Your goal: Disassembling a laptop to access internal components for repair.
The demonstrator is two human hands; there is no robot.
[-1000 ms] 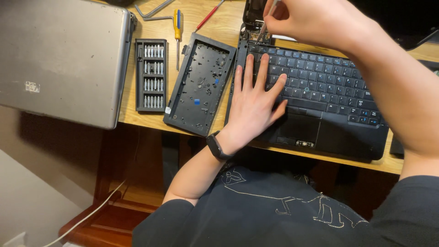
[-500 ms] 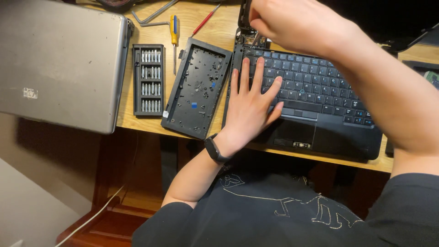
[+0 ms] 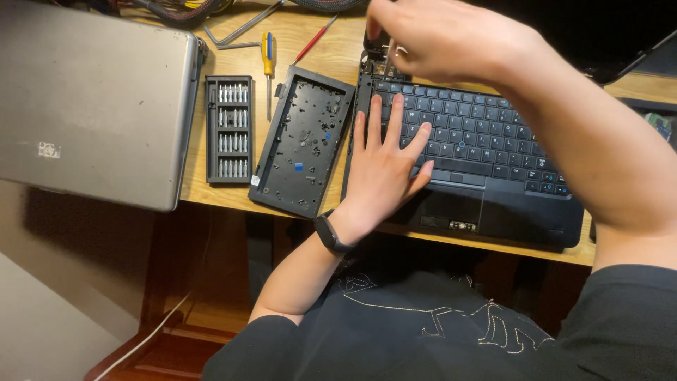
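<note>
A black laptop lies open on the wooden desk. My left hand rests flat on the left part of its keyboard, fingers spread, a black band on the wrist. Above the laptop's far left corner, my right hand is closed around a thin metal tool whose shaft points down at the hinge area. The tool's tip is partly hidden by my fingers.
A black plastic cover panel lies left of the laptop. Beside it sits a black case of screwdriver bits, a yellow-handled screwdriver and a red-handled one. A closed silver laptop overhangs the desk's left edge.
My right hand has stayed at the laptop's far left corner with the tool. The view has shifted slightly; my left hand remains flat on the keys.
</note>
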